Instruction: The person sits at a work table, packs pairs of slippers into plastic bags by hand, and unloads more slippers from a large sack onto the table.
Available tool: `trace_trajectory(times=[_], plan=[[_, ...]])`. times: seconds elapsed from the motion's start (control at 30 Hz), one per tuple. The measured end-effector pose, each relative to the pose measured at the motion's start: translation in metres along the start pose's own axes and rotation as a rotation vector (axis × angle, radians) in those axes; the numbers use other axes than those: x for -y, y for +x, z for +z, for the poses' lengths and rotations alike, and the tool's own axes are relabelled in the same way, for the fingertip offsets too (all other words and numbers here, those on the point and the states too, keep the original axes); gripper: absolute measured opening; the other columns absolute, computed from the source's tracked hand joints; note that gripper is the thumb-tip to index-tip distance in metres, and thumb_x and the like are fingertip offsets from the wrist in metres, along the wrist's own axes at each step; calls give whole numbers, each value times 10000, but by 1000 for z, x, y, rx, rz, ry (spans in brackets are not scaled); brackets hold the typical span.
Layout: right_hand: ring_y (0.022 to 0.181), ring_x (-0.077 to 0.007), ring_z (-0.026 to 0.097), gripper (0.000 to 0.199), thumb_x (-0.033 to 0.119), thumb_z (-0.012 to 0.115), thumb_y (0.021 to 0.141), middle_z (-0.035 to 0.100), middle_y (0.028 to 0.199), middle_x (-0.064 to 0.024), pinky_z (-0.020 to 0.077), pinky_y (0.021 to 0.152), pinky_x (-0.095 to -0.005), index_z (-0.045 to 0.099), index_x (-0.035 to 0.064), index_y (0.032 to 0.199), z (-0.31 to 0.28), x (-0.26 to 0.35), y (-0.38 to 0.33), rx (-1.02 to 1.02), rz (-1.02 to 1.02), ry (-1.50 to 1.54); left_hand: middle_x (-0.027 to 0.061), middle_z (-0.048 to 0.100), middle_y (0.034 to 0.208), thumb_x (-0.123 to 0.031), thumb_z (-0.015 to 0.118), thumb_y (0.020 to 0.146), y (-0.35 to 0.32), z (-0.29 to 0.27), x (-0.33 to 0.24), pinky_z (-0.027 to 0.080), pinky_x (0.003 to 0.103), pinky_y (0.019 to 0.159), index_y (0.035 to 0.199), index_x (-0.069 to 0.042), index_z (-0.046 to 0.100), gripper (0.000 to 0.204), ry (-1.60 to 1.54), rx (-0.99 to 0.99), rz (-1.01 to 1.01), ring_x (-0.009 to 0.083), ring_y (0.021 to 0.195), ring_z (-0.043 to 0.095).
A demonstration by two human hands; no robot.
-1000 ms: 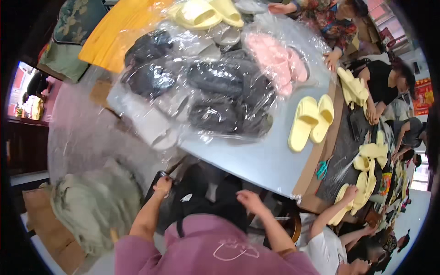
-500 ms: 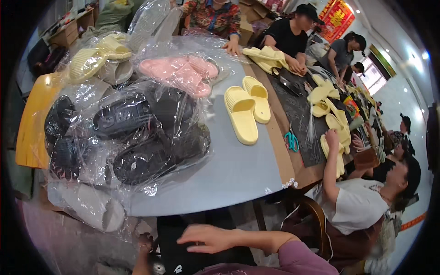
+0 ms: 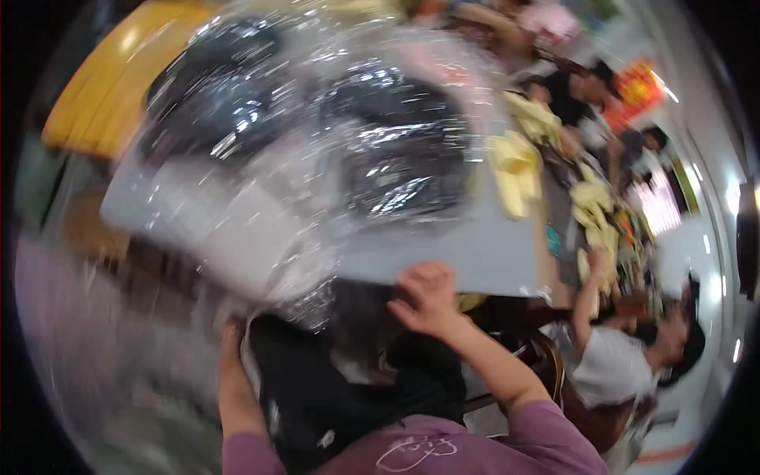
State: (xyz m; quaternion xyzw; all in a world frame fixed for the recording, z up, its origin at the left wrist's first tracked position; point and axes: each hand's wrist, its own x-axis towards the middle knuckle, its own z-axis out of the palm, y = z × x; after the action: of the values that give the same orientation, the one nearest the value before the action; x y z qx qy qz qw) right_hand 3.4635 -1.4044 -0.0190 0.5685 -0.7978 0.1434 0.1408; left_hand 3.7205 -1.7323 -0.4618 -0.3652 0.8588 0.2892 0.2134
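Much of the grey table [image 3: 475, 261] in the head view lies under shiny clear plastic [image 3: 305, 257], with black slippers [image 3: 404, 154] wrapped in it toward the middle and pale slippers [image 3: 257, 229], blurred, at the near left edge. The person's right hand [image 3: 430, 299] is over the table's near edge, palm down, fingers loosely spread and slightly bent, with nothing seen in its grasp; whether it touches the tabletop cannot be told. The left hand [image 3: 232, 321] is low beside the black trousers [image 3: 317, 384], near the pale slippers, too blurred to tell how far it is open or whether it holds anything. Yellow slippers [image 3: 516, 170] rest on the table's right part, just beside the plastic. Farther right are teal scissors [image 3: 552, 240] and a co-worker in a white shirt [image 3: 609, 368], one arm stretched toward more yellow slippers [image 3: 594, 210].
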Motion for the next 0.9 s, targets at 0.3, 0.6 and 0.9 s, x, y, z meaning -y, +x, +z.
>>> trace_trajectory(times=[0.3, 0.6, 0.9], plan=[[1098, -379, 393, 598, 187, 649, 713, 421, 1189, -210, 306, 945, -495, 418, 26, 1241, 9, -6, -12, 33, -105, -98, 195, 609, 1046, -276, 510, 803, -4, 67, 87, 458, 414, 862, 1058, -45, 619, 361, -430, -127, -421, 361, 995, 567], [1279, -412, 227, 736, 218, 506, 889, 67, 1442, -241, 217, 1036, -494, 32, -9, 1405, -13, -67, -81, 292, -120, -255, 67, 230, 1455, -311, 715, 693, 4, 77, 113, 260, 464, 1058, 1404, -199, 245, 860, -701, -230, -878, 324, 1320, 233], [1308, -438, 179, 792, 391, 474, 876, 165, 1381, -371, 142, 1088, -437, 137, -159, 1334, -60, -111, -131, 614, 353, -601, 87, 662, 913, -214, 606, 811, 47, 127, 133, 422, 444, 806, 1318, -83, 307, 603, -813, -332, -700, 243, 875, 630]])
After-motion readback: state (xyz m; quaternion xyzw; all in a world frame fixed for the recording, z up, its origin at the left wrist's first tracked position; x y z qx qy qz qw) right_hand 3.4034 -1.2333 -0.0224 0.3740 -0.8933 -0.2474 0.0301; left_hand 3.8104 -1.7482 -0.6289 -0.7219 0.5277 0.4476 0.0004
